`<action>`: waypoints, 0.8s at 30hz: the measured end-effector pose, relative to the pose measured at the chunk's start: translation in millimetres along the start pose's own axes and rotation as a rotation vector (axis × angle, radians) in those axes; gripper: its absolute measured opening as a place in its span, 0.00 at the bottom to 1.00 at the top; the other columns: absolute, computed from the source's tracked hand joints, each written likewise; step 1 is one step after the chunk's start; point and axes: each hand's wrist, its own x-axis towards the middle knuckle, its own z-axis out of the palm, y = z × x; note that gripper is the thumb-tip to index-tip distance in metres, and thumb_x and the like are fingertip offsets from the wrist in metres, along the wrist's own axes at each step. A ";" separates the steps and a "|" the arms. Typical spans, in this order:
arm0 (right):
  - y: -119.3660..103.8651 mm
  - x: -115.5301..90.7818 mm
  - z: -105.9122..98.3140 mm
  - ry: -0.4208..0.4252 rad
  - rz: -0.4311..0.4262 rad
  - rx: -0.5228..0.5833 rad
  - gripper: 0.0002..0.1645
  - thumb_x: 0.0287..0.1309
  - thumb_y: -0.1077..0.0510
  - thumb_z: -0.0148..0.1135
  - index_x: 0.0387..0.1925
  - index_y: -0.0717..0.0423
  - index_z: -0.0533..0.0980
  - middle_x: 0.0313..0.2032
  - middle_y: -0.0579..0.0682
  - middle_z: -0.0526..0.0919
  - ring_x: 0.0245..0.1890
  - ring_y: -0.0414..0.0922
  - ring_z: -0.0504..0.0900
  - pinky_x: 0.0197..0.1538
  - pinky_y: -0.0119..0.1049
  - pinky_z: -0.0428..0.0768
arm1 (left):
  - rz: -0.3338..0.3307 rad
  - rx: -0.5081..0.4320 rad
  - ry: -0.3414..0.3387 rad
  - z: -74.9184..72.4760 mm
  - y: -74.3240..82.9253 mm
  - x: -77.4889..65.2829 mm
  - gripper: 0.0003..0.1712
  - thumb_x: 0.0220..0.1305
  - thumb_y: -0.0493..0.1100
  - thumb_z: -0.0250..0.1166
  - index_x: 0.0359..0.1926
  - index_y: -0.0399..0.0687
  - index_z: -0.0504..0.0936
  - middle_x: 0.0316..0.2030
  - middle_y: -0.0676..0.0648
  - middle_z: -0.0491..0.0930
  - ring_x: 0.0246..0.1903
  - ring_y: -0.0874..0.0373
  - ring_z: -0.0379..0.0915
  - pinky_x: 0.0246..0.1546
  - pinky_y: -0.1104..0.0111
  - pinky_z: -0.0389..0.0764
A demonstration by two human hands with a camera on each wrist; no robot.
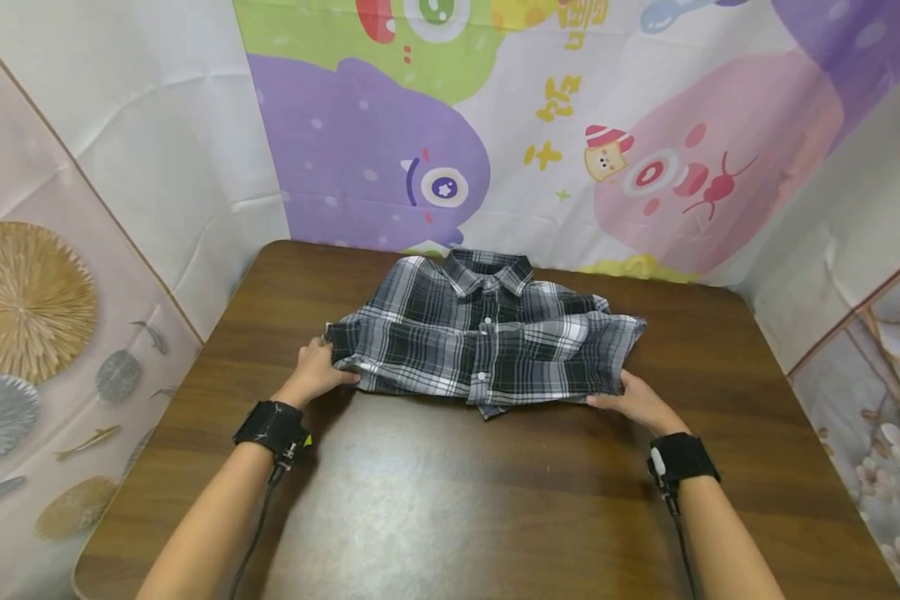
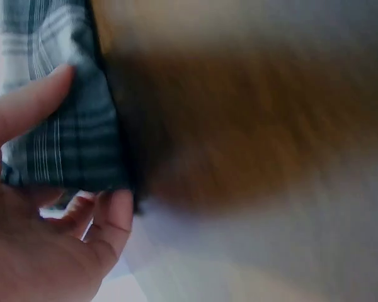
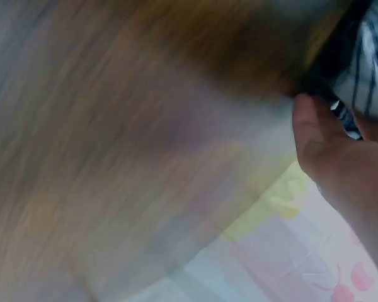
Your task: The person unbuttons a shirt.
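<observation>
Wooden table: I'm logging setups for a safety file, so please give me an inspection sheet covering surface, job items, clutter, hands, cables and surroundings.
Surface: brown wood-look table, glare on its near part.
Job's things: plaid shirt, collar toward the far edge, lower part apparently folded up.
Clutter: nothing seen.
Hands: left hand grips the shirt's left side, thumb on top; right hand holds its near right corner.
Cables: left cable and right cable, each running from a wrist strap.
Surroundings: cartoon-printed cloth behind the far edge.

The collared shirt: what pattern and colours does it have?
The collared shirt is plaid in black, grey and white; the head view shows it best.
</observation>
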 end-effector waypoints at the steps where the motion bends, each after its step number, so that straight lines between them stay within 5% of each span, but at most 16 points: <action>1: 3.1 -0.9 0.6 -0.005 -0.016 -0.025 0.53 0.57 0.47 0.62 0.68 0.73 0.45 0.67 0.72 0.51 0.67 0.67 0.51 0.64 0.60 0.56 | 0.011 0.029 -0.005 -0.1 -3.2 -1.6 0.46 0.51 0.47 0.70 0.60 0.17 0.61 0.60 0.23 0.58 0.53 0.30 0.55 0.55 0.47 0.62; 4: 9.2 -3.3 1.1 0.088 -0.068 -0.131 0.41 0.56 0.54 0.63 0.62 0.74 0.59 0.64 0.74 0.57 0.64 0.69 0.57 0.62 0.60 0.60 | 0.076 0.069 0.033 -1.8 -14.3 -7.7 0.41 0.50 0.45 0.70 0.57 0.19 0.67 0.55 0.25 0.64 0.49 0.33 0.58 0.52 0.47 0.63; 6: 11.0 -5.2 0.2 0.216 -0.093 -0.169 0.27 0.58 0.55 0.61 0.51 0.72 0.70 0.56 0.72 0.71 0.57 0.65 0.69 0.56 0.56 0.69 | 0.131 0.044 0.087 -5.6 -18.5 -10.8 0.31 0.52 0.44 0.69 0.51 0.24 0.75 0.49 0.28 0.71 0.45 0.36 0.62 0.48 0.49 0.66; 8: 9.3 -7.8 -2.3 0.331 -0.113 -0.127 0.20 0.61 0.54 0.58 0.44 0.68 0.74 0.47 0.67 0.78 0.46 0.56 0.77 0.47 0.48 0.75 | 0.170 -0.016 0.133 -10.3 -20.0 -12.7 0.20 0.55 0.44 0.67 0.42 0.30 0.79 0.34 0.34 0.75 0.34 0.42 0.66 0.39 0.55 0.70; 11: 2.8 -9.9 -7.8 0.441 -0.159 -0.005 0.18 0.64 0.52 0.54 0.43 0.65 0.73 0.33 0.55 0.78 0.32 0.40 0.72 0.35 0.35 0.69 | 0.178 -0.140 0.199 -18.2 -16.7 -16.8 0.11 0.60 0.45 0.64 0.34 0.40 0.77 0.24 0.46 0.71 0.25 0.55 0.62 0.29 0.65 0.65; 17: -23.3 -9.3 -20.9 0.609 -0.220 0.118 0.16 0.67 0.52 0.49 0.43 0.63 0.68 0.25 0.42 0.69 0.24 0.32 0.66 0.28 0.28 0.67 | 0.146 -0.355 0.265 -34.5 -2.7 -17.0 0.13 0.67 0.48 0.56 0.42 0.42 0.76 0.34 0.43 0.79 0.31 0.57 0.68 0.32 0.68 0.68; 24: -48.4 -9.2 -28.8 0.679 -0.159 0.176 0.16 0.69 0.53 0.44 0.47 0.62 0.65 0.30 0.47 0.68 0.28 0.35 0.67 0.32 0.29 0.67 | 0.137 -0.421 0.310 -44.1 9.7 -12.4 0.17 0.70 0.49 0.50 0.47 0.38 0.71 0.38 0.40 0.73 0.36 0.53 0.66 0.39 0.65 0.66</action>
